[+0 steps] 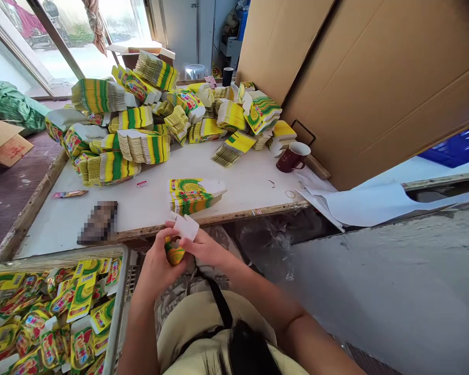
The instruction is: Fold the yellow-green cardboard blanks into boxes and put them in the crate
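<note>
Between my two hands, just off the table's front edge, is a small yellow-and-green carton (175, 254) with its white flaps turned up. My left hand (158, 263) wraps round its left side. The fingers of my right hand (204, 249) are closed on its other side, by the white flap. My fingers cover much of the carton. Right beyond them, a stack of flat printed cartons (191, 195) lies on the white table (234, 182).
Bundles of flat cartons (133, 120) are heaped across the table's back. A maroon mug (293, 157) and a blurred dark flat object (98, 223) are on the table. At lower left stands a plastic crate (122, 291) of formed cartons. Tall cardboard (359, 88) borders the right.
</note>
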`<state>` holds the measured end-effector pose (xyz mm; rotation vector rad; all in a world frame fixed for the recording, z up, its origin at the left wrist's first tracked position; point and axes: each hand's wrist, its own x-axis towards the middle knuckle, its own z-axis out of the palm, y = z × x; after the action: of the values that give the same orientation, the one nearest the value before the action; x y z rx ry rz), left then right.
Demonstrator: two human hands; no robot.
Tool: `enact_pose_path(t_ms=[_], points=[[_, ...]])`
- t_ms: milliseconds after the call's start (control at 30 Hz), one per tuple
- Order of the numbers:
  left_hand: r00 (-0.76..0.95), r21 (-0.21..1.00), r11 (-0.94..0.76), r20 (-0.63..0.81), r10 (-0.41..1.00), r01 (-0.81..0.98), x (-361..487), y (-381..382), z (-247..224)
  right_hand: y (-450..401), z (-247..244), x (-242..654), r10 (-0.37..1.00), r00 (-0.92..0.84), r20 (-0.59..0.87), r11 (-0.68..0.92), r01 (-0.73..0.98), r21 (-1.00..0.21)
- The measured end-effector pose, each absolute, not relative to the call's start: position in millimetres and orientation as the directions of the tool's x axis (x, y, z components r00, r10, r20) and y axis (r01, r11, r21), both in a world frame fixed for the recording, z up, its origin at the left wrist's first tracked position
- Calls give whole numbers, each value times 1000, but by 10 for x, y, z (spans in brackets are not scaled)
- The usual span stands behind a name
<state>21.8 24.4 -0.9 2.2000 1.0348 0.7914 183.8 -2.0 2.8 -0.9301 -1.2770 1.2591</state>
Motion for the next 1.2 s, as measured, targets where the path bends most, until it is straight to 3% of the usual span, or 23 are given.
enact_pose_path(t_ms=[100, 200, 267, 367, 400, 467, 533, 600, 767, 900, 1067, 1200], points=[[512, 708, -547, 299, 805, 447, 170, 287, -97, -84, 95, 1822, 933, -214, 289, 328, 175, -928], [462, 705, -590, 403, 790, 393, 167, 309, -181, -108, 109, 1761, 896, -259, 361, 431, 308, -848], [388, 700, -573, 430, 815, 428, 180, 310, -181, -84, 83, 1745, 893, -200, 404, 447, 285, -848], [112, 694, -467, 493, 863, 548, 211, 299, -88, -6, 10, 1770, 900, 68, 430, 419, 132, -898], [11, 738, -419, 487, 873, 528, 228, 288, -48, 21, -18, 1780, 903, 153, 401, 397, 58, -916], [-106, 892, -336, 382, 918, 302, 282, 248, 23, 56, -74, 1783, 921, 210, 329, 348, -64, -935], [-111, 968, -244, 237, 965, -56, 352, 189, 70, 54, -112, 1752, 940, 138, 312, 325, -82, -942], [-97, 936, -178, 155, 983, -304, 411, 137, 105, 19, -118, 1693, 938, 47, 343, 344, -20, -939], [-194, 801, -188, 92, 977, -568, 418, 144, 211, -53, 11, 1554, 896, -144, 421, 434, 72, -898], [-269, 712, -205, 24, 963, -671, 457, 169, 213, -24, 81, 1539, 904, -210, 372, 386, 30, -922], [-277, 730, -177, -18, 961, -660, 569, 131, 143, 14, 4, 1564, 982, -80, 169, 154, -160, -975], [-239, 699, -167, -6, 971, -696, 551, 148, 151, 1, -31, 1524, 971, -155, 184, 143, -241, -960]])
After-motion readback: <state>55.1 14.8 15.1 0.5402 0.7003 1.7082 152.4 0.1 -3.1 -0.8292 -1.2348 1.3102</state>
